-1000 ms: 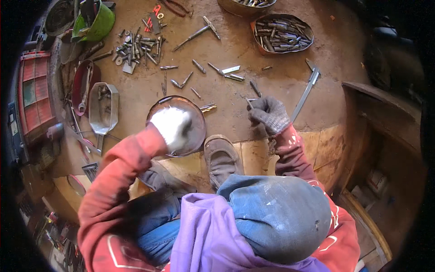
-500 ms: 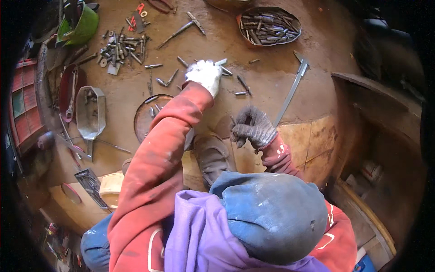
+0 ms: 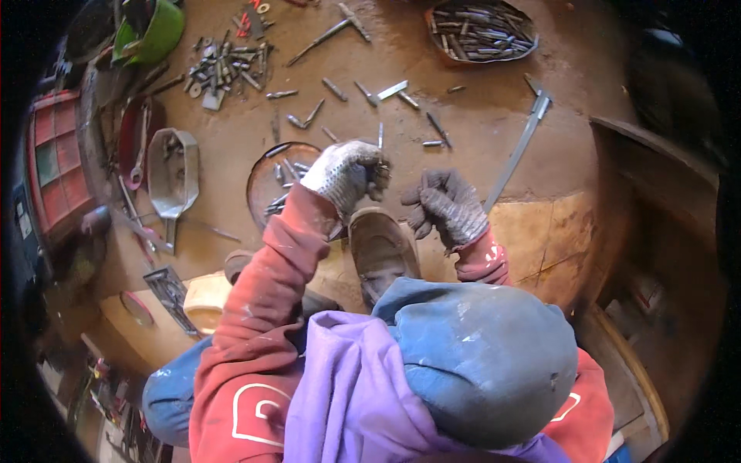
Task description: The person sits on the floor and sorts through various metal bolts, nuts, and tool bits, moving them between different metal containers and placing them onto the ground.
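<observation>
My left hand point(image 3: 349, 174), in a pale knitted glove, is closed in front of the brown shoe point(image 3: 378, 243). Its curled fingers hide what they pinch. A slim shiny metal rod point(image 3: 380, 135) shows just beyond those fingertips; I cannot tell whether it is held or lies on the ground. To the right, my right hand point(image 3: 451, 207) wears a dirty grey glove, with thumb and fingers pressed together around something too small to make out. Beyond both hands lie loose metal bits point(image 3: 334, 89) and a flat whitish metal piece point(image 3: 393, 90). A round tray point(image 3: 252, 189) holding several bits is left of my left hand.
A tin point(image 3: 532, 52) full of bits stands far right, near a T-handled tool point(image 3: 332, 38). A long caliper point(image 3: 519, 147) lies right of my hands. Far left are a bolt pile point(image 3: 224, 69), a green bucket point(image 3: 162, 35) and a metal scoop point(image 3: 174, 204).
My left hand has drawn back from the loose bits towards me, close to my right hand. The flat whitish piece is now uncovered. The view has shifted slightly.
</observation>
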`<state>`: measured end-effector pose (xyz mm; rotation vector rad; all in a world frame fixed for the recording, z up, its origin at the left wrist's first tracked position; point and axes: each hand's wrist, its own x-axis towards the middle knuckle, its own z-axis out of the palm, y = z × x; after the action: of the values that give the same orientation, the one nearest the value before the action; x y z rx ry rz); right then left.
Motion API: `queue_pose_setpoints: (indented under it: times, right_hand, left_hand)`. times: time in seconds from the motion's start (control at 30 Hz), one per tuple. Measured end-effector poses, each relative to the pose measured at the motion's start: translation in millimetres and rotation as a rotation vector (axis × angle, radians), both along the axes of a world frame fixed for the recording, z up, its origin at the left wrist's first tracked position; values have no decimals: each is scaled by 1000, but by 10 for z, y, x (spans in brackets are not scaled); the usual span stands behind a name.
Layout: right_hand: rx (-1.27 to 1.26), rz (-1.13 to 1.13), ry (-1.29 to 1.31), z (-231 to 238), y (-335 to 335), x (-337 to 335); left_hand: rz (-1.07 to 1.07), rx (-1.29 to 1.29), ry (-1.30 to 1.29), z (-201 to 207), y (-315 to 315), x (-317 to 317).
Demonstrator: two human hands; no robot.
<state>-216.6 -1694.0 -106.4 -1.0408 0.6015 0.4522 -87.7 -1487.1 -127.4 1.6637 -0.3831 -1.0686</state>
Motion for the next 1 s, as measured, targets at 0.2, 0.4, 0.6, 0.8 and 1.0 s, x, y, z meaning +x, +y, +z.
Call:
queue_pose_setpoints:
  times: [0.2, 0.4, 0.6, 0.8, 1.0]
  right_hand:
    - [36, -50, -2, 6, 53, 65]
    - [-309, -156, -241, 127, 115, 293]
    - [-380, 96, -169, -166, 152, 163]
    - [-164, -270, -16, -183, 241, 152]
    - [-63, -337, -53, -151, 287, 123]
  left_hand:
    - [493, -338, 856, -309, 22, -365]
    - [96, 50, 499, 256, -64, -189]
    - [67, 94, 392, 320, -113, -25]
    - [744, -111, 153, 152, 84, 58]
    - [601, 37, 16, 259, 45, -187]
